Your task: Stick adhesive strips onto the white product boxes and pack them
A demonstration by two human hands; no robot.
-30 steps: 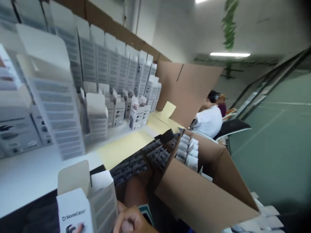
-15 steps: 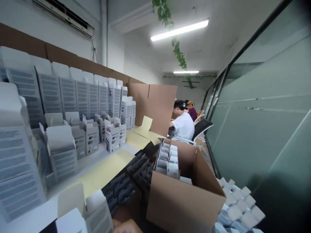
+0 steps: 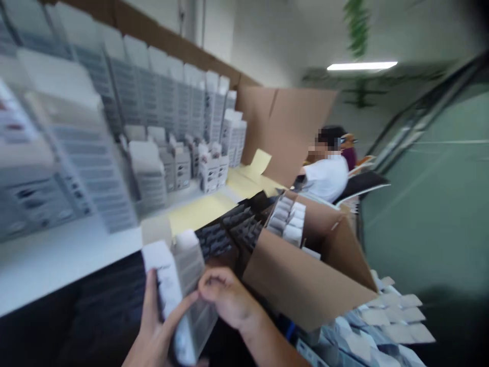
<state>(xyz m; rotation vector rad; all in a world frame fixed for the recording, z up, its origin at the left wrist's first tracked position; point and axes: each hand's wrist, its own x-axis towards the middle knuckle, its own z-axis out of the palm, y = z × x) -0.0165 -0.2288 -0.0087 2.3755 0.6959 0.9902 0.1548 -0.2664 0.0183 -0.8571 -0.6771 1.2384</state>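
Low at the front, a small white printed carton (image 3: 170,290) stands tilted with its top flaps open. My left hand (image 3: 156,331) is wrapped round its lower part, one finger along the near face and another reaching across to the far side. My right hand (image 3: 229,298) is closed, its fingertips pressed together against the carton's right side, meeting a left fingertip. Whatever the right fingers pinch, if anything, is hidden. Motion blurs the carton's print.
Rows of similar open cartons (image 3: 153,97) stand on the white table at left. Yellow sheets (image 3: 206,211) lie there too. A brown cardboard box (image 3: 305,275) holding cartons is at right, with more cartons (image 3: 393,316) beside it. A person in a white shirt (image 3: 328,176) sits beyond.
The view has swung down and to the left. Both hands and the open carton now show fully; before, only part of a hand was visible at the bottom edge beside the carton.
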